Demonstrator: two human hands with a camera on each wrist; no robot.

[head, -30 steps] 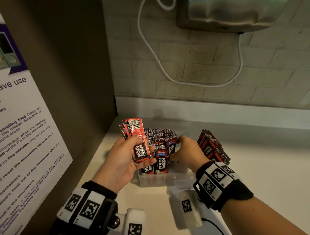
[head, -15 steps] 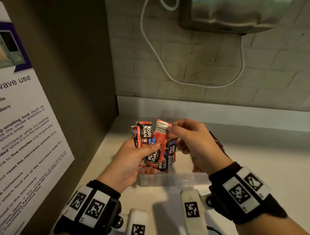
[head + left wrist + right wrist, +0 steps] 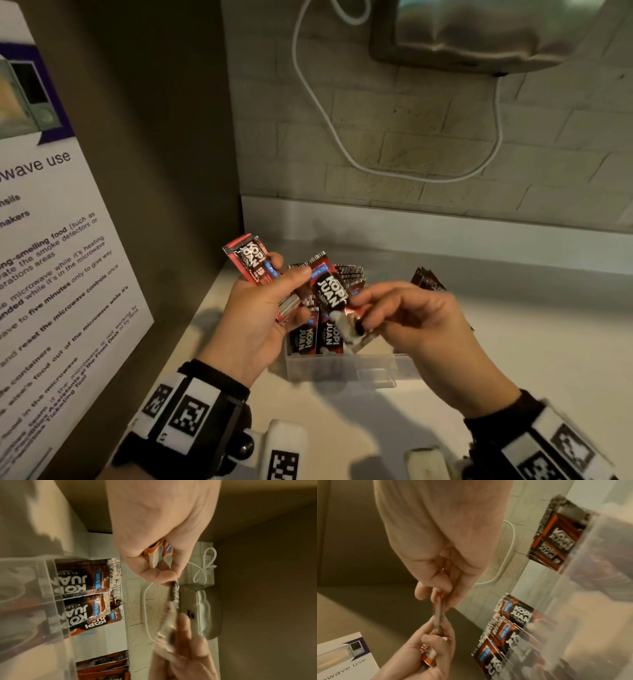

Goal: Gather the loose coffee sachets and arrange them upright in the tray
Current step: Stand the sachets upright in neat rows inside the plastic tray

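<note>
My left hand grips a small stack of red and black coffee sachets above the clear plastic tray. My right hand pinches the lower end of a single sachet, whose top end touches the left thumb. In the right wrist view that single sachet shows edge-on between both hands. Several sachets stand upright in the tray, seen also in the left wrist view as standing sachets. Another group of sachets stands behind my right hand, partly hidden.
The tray sits on a pale counter in a corner. A dark side panel with a microwave notice is on the left. A brick wall with a white cable and a mounted appliance is behind.
My right hand came up out of the tray to the left hand's stack and now pulls one sachet down and to the right. The stack in my left hand tilted leftward.
</note>
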